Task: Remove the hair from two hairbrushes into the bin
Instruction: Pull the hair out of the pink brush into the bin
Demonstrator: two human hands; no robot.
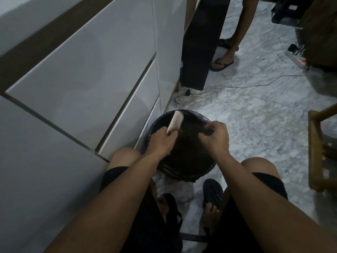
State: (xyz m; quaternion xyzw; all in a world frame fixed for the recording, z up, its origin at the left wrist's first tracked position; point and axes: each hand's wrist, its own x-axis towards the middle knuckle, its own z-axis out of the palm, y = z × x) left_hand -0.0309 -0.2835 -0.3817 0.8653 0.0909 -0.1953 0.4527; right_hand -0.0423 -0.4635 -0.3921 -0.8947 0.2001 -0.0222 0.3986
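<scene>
A pale pink hairbrush (175, 122) is gripped by its handle in my left hand (161, 143), with the bristles facing right, above the left part of the bin. The round black bin (182, 172), lined with a black bag, stands on the floor between my knees. Over the bin's right side, my right hand (216, 137) has its fingers pinched together on a small dark bit (209, 131) that looks like hair, though it is hard to make out against the dark bin. The hands are apart. No second hairbrush is in view.
White cabinet drawers (87, 84) run close along the left of the bin. Another person's feet in sandals (221, 63) stand farther back on the marble floor, near cables and a power strip (297, 58). A wooden chair frame (317, 152) stands on the right.
</scene>
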